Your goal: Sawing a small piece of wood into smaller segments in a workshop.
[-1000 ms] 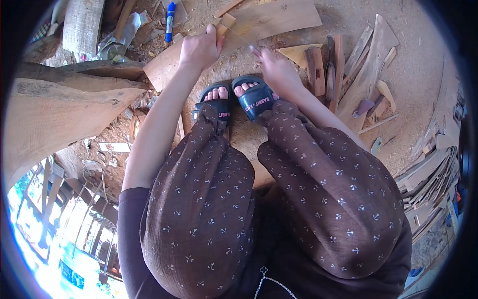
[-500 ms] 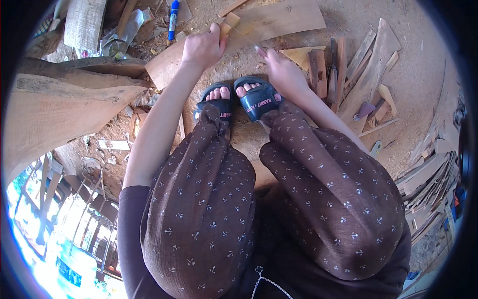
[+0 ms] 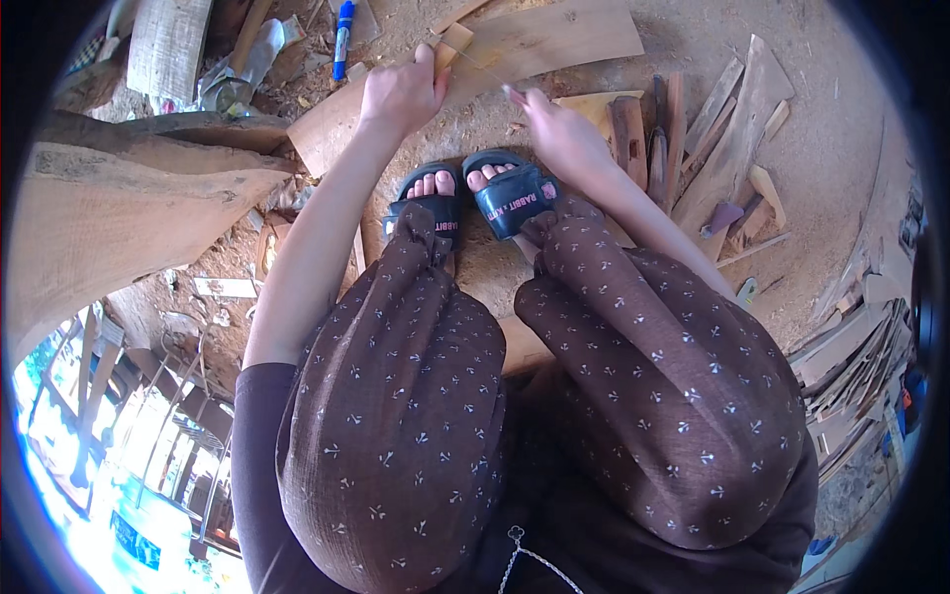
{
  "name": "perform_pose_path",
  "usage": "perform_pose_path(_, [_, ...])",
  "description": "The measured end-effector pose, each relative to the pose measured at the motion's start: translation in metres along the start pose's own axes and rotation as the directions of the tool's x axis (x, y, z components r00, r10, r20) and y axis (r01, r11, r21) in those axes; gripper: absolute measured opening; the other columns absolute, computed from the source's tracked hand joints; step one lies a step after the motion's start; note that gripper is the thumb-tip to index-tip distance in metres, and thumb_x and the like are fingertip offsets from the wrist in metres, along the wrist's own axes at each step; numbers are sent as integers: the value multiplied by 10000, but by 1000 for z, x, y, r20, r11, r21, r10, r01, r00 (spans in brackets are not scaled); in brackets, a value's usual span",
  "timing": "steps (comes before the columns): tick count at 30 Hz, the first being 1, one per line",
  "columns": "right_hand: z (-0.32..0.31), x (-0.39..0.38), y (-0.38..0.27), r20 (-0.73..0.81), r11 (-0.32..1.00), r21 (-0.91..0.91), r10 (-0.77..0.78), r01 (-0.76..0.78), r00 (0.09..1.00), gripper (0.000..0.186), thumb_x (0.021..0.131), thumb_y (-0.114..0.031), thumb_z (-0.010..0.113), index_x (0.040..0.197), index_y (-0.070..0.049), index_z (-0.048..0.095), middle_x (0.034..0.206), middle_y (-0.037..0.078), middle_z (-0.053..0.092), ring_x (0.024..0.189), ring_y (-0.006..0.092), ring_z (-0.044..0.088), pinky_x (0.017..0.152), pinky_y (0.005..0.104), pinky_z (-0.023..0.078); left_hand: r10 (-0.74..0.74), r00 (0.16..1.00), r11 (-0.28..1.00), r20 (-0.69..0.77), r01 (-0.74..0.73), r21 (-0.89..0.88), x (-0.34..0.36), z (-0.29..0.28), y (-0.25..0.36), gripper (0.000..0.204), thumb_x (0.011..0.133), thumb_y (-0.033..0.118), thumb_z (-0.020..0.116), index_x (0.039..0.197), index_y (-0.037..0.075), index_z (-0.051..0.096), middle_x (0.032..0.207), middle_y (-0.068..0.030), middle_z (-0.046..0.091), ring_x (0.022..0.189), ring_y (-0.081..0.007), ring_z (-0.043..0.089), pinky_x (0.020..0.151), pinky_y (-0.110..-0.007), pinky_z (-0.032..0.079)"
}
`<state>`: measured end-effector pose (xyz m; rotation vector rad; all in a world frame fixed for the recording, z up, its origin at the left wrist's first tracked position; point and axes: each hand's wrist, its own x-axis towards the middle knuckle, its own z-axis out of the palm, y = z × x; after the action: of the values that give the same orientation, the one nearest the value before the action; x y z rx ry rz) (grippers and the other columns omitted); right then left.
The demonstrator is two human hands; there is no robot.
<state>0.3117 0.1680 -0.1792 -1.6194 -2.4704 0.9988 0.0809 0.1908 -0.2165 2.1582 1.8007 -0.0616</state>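
My left hand (image 3: 401,96) is closed around a small pale wooden block (image 3: 456,40), its thumb along the block's side. My right hand (image 3: 566,137) grips the handle of a thin metal tool (image 3: 485,71). The slim shaft runs up and left to the block; whether it is a file or a narrow blade is too fine to tell. Beneath both lies a long, curved, thin wooden board (image 3: 554,38) on the ground. My sandalled feet (image 3: 510,193) are just below the board, between my forearms.
A blue marker (image 3: 343,40) lies beyond my left hand. Several wood offcuts (image 3: 727,129) and a wooden hand plane (image 3: 627,134) are right of my right hand. A large slab of wood (image 3: 129,218) stands at the left. Thin wood strips (image 3: 856,376) are stacked at the far right.
My right hand has shifted slightly up and left, bringing the tool's handle nearer the block. The left hand and the block have hardly moved.
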Motion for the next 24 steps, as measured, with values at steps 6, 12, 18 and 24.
perform_pose_path(6, [-5, 1, 2, 15, 1000, -9, -6, 6, 1000, 179, 962, -176, 412, 992, -4, 454, 715, 264, 616, 697, 448, 618, 604, 552, 474, 34, 999, 999, -13, -34, -3, 1, 1, -2, 345, 926, 381, 460, 936, 36, 456, 689, -170, 660, 635, -352, 657, 609, -452, 528])
perform_pose_path(12, [11, 53, -18, 9, 999, -32, -36, 36, 999, 161, 868, -72, 440, 977, 43, 474, 730, 271, 638, 705, 429, 652, 631, 521, 517, 15, 1000, 1000, 10, -15, -2, 1, -2, 0, 346, 927, 379, 461, 943, 33, 459, 729, -178, 666, 668, -351, 661, 633, -450, 528])
perform_pose_path(18, [-9, -3, -8, 56, 999, -30, 35, -33, 998, 165, 868, -71, 440, 982, 42, 476, 745, 280, 636, 729, 422, 656, 632, 517, 516, 19, 1000, 1000, -13, -19, 8, 1, 0, -1, 342, 922, 371, 473, 930, 29, 467, 742, -172, 667, 686, -350, 660, 650, -449, 527])
perform_pose_path(24, [-25, -1, -18, 79, 995, -56, 88, -84, 993, 194, 933, -119, 410, 988, 61, 458, 731, 301, 615, 716, 454, 627, 646, 539, 492, 3, 1000, 999, 3, -3, -40, 2, -3, 0, 349, 932, 368, 447, 944, 19, 457, 747, -193, 663, 690, -367, 658, 647, -467, 526])
